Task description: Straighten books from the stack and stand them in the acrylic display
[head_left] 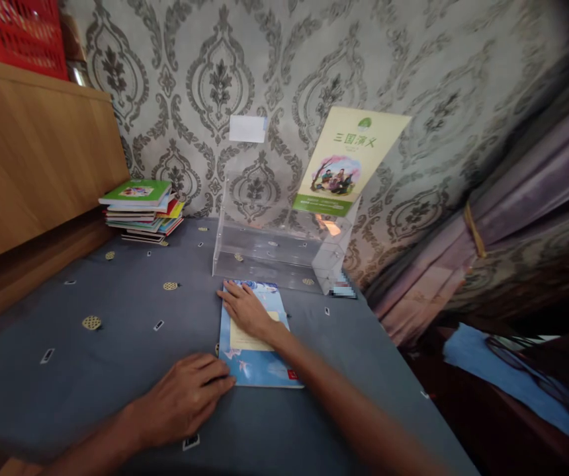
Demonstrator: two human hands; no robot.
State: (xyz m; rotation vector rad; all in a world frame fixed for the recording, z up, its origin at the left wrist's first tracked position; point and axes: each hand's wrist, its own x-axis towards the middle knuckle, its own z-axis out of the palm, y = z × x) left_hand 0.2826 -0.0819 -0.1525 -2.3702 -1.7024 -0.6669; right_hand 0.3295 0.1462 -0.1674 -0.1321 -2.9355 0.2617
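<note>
A blue picture-covered book (259, 370) lies flat on the grey cloth, with a pale yellow panel in the middle of its cover. My right hand (247, 311) rests palm down on its upper left part, fingers stretched out. At the lower left corner of the book, my left hand (192, 393) has its fingers bent together and gripping the edge; the underside of the grip is hidden. Just beyond the book stands a clear acrylic rack (264, 254). A yellow and green book (341, 162) leans upright on the rack's right side.
A pile of books (143, 211) sits at the back left beside a wooden cabinet (41, 152) with a red basket (16, 33) on top. A white label (247, 129) shows above the rack. Purple curtains (438, 258) hang at the right, past the table's edge.
</note>
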